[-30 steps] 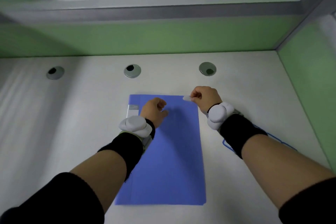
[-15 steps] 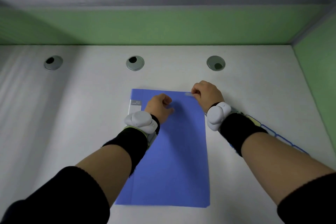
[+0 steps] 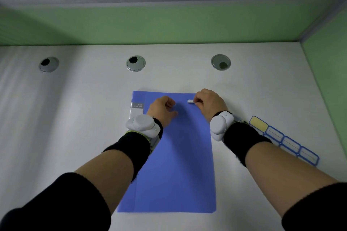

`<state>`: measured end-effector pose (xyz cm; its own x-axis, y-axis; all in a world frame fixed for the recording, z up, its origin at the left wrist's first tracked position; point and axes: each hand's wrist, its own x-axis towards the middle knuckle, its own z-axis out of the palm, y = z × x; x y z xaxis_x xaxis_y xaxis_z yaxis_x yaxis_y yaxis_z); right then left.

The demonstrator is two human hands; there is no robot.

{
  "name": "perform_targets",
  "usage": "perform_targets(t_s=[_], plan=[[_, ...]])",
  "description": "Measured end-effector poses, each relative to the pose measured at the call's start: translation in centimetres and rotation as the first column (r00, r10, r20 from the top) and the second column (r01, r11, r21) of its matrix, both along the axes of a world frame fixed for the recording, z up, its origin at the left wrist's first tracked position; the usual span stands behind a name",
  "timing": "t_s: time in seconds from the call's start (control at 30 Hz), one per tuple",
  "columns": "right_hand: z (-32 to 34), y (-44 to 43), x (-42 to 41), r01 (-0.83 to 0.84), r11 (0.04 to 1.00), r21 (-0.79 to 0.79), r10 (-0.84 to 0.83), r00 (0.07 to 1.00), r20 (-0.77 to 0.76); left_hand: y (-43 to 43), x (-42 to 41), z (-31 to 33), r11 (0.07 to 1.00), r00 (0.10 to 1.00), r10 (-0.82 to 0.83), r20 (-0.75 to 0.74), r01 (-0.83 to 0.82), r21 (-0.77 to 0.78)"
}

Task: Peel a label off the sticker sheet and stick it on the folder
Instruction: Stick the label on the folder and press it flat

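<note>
A blue folder (image 3: 176,165) lies flat on the white desk, its spine with a grey title strip at the left. My right hand (image 3: 208,104) rests at the folder's top right corner, fingertips pinched on a small white label (image 3: 190,101) that lies against the blue cover. My left hand (image 3: 162,111) sits on the folder's upper middle with its fingers curled in and nothing held. The sticker sheet (image 3: 287,141), with blue-bordered labels and one yellow empty slot, lies on the desk to the right, partly hidden behind my right wrist.
Three round cable grommets (image 3: 136,63) sit in a row across the back of the white desk (image 3: 75,118). Green partition walls (image 3: 169,24) close off the back and right sides. White trackers are strapped to both wrists.
My right hand has lowered the label from above the folder's top edge down onto its top right corner. My left hand has stayed on the cover. The view has shifted slightly.
</note>
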<state>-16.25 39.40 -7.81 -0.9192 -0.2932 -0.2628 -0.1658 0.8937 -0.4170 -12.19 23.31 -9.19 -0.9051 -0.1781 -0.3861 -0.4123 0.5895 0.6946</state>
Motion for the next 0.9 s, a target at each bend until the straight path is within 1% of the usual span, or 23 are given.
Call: perform_targets(t_s=[0.4, 0.67, 0.77, 0.9], plan=[[-0.5, -0.1, 0.2, 0.038, 0.999, -0.030, -0.037, 0.999, 0.025, -0.1, 0.0, -0.4, 1.000, 1.000, -0.015, 0.004, 0.015, 0.005], [-0.4, 0.4, 0.2, 0.040, 0.994, -0.102, -0.033, 0.997, 0.072, 0.2, -0.3, 0.0, 0.999, 1.000, -0.029, -0.003, 0.029, -0.014], [-0.3, 1.2, 0.2, 0.105, 0.982, -0.154, -0.100, 0.994, 0.043, 0.7, -0.6, 0.4, 0.999, 0.999, -0.040, -0.033, 0.039, -0.019], [-0.2, 2.6, -0.4, 0.192, 0.969, -0.158, -0.192, 0.981, 0.011, 2.1, -1.3, 1.1, 1.000, 0.994, -0.027, -0.104, 0.025, -0.019]])
